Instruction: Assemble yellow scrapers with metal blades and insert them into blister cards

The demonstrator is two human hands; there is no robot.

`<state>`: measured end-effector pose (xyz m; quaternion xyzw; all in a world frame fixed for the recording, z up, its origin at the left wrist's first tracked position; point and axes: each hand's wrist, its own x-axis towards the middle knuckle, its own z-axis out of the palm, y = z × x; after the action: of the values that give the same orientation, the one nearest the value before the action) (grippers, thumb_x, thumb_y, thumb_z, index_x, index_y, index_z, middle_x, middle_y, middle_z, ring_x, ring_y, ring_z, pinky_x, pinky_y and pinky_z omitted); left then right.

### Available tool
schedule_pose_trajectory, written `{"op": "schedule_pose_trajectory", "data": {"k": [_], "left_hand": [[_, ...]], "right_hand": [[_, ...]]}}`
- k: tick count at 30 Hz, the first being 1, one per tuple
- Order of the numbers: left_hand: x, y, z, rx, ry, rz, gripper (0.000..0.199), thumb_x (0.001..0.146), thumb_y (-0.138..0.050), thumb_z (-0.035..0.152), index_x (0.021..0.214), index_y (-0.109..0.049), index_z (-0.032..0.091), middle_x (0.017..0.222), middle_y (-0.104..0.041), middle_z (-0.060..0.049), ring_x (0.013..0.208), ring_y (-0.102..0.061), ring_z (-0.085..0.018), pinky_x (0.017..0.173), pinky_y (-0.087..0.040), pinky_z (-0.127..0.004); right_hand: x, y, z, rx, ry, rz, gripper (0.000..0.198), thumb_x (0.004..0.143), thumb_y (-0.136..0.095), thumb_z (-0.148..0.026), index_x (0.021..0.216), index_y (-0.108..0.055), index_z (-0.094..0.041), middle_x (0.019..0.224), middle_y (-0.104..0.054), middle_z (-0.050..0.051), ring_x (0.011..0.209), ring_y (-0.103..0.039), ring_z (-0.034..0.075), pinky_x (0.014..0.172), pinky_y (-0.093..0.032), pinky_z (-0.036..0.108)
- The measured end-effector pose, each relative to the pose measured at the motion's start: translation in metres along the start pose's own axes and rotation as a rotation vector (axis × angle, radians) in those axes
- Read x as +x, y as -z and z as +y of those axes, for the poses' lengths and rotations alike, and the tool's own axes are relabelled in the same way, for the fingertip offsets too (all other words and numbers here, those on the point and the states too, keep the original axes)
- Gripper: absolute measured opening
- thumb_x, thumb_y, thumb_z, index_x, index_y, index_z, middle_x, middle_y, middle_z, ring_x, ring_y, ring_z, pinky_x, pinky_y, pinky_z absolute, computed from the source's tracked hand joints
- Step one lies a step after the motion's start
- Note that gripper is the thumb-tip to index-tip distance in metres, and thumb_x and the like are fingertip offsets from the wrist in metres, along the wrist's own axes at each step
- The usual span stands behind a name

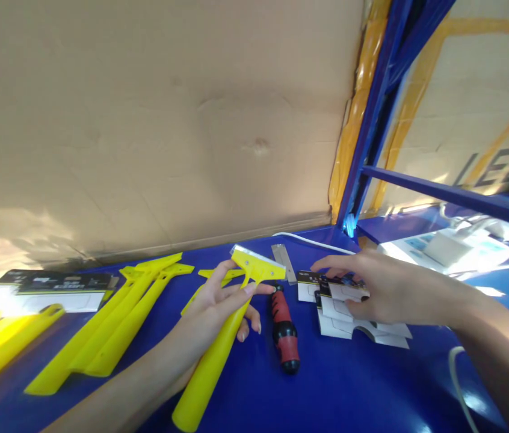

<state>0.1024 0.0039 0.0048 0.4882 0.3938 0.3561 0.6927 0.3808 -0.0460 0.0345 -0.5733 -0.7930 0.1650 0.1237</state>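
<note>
My left hand (212, 307) is closed around the neck of a yellow scraper (218, 355), whose head carries a metal blade and points up and away. Over a small pile of black-and-white printed cards (336, 328) is my right hand (381, 288), its fingers bent down onto the top cards; whether they pinch one is hidden. Between the two hands lies a red-and-black screwdriver (285, 334). A flat metal blade strip (284, 263) rests just beyond it.
Several more yellow scrapers (114, 325) lie at the left, near a large black-and-white card (60, 288). A cardboard sheet (168, 120) stands behind the blue table (254, 403). A blue metal frame (372, 120) rises at the right, and white cables (313, 242) cross the table.
</note>
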Motion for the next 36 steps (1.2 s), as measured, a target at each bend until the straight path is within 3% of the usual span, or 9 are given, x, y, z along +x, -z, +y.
{"op": "schedule_pose_trajectory", "data": {"k": [4,7,11,16,19,23,28,32,36], "left_hand": [[-0.005,0.000,0.003,0.011,0.015,0.033,0.057,0.091,-0.069,0.018,0.135,-0.033,0.024,0.103,-0.077,-0.012,0.048,-0.064,-0.010,0.041,-0.045,-0.016],[-0.008,0.005,0.004,-0.001,-0.016,0.030,0.055,0.092,-0.070,0.019,0.133,-0.034,0.025,0.104,-0.077,-0.011,0.050,-0.066,-0.011,0.040,-0.044,-0.015],[-0.017,0.011,0.009,-0.002,-0.026,0.036,0.050,0.092,-0.069,0.019,0.132,-0.038,0.023,0.109,-0.077,-0.015,0.050,-0.066,-0.011,0.040,-0.046,-0.016],[-0.031,0.019,0.015,-0.028,-0.062,0.066,0.051,0.091,-0.071,0.019,0.133,-0.044,0.022,0.098,-0.077,-0.010,0.060,-0.068,-0.014,0.047,-0.052,-0.018],[-0.036,0.024,0.014,-0.044,-0.077,0.023,0.051,0.090,-0.073,0.024,0.133,-0.048,0.021,0.090,-0.076,-0.008,0.063,-0.069,-0.017,0.046,-0.053,-0.020],[-0.039,0.027,0.016,-0.094,-0.111,0.007,0.034,0.093,-0.071,0.025,0.122,-0.052,0.020,0.102,-0.077,-0.011,0.059,-0.068,-0.014,0.046,-0.051,-0.019],[-0.037,0.034,0.027,-0.274,-0.190,0.077,0.015,0.097,-0.059,0.007,0.108,-0.054,0.016,0.101,-0.077,-0.014,0.074,-0.073,-0.015,0.067,-0.060,-0.023],[-0.036,0.043,0.041,-0.415,-0.210,0.152,0.019,0.099,-0.050,0.002,0.111,-0.060,0.014,0.102,-0.075,-0.012,0.084,-0.074,-0.017,0.076,-0.064,-0.029],[-0.037,0.050,0.049,-0.436,-0.228,0.200,0.019,0.101,-0.046,0.005,0.106,-0.064,0.008,0.101,-0.073,-0.013,0.085,-0.073,-0.017,0.076,-0.064,-0.028]], "right_hand": [[0.004,0.000,-0.001,-0.083,-0.004,0.077,0.056,0.075,-0.061,-0.010,0.127,-0.070,-0.031,0.097,-0.083,-0.001,0.085,-0.077,0.022,0.066,-0.055,0.026],[0.006,0.002,0.000,-0.224,0.006,0.205,0.040,0.082,-0.057,-0.012,0.115,-0.076,-0.025,0.097,-0.083,0.005,0.083,-0.078,0.026,0.070,-0.055,0.034],[0.005,0.011,-0.003,-0.253,0.098,0.380,0.030,0.091,-0.052,-0.018,0.098,-0.080,-0.024,0.091,-0.083,0.005,0.078,-0.077,0.026,0.071,-0.053,0.037],[0.007,0.022,-0.028,0.023,0.100,0.765,0.018,0.091,-0.067,-0.037,0.096,-0.080,-0.025,0.086,-0.081,0.004,0.071,-0.072,0.023,0.062,-0.049,0.034],[0.018,0.023,-0.047,0.334,0.057,0.913,0.016,0.084,-0.077,-0.041,0.089,-0.079,-0.026,0.067,-0.073,0.000,0.056,-0.059,0.016,0.053,-0.042,0.030],[0.040,0.015,-0.067,0.837,-0.050,0.775,0.030,0.071,-0.087,-0.050,0.082,-0.077,-0.024,0.059,-0.066,-0.002,0.048,-0.053,0.013,0.046,-0.036,0.027],[0.064,-0.018,-0.075,1.149,-0.201,0.559,0.040,0.066,-0.089,-0.056,0.082,-0.073,-0.023,0.060,-0.067,-0.003,0.046,-0.055,0.012,0.041,-0.038,0.025],[0.065,-0.042,-0.071,1.219,-0.183,0.431,0.047,0.062,-0.095,-0.047,0.097,-0.075,-0.023,0.065,-0.068,-0.005,0.048,-0.055,0.008,0.044,-0.043,0.021],[0.056,-0.047,-0.066,1.218,-0.117,0.254,0.056,0.068,-0.093,-0.046,0.115,-0.070,-0.025,0.069,-0.070,-0.004,0.053,-0.063,0.010,0.050,-0.053,0.022]]}}
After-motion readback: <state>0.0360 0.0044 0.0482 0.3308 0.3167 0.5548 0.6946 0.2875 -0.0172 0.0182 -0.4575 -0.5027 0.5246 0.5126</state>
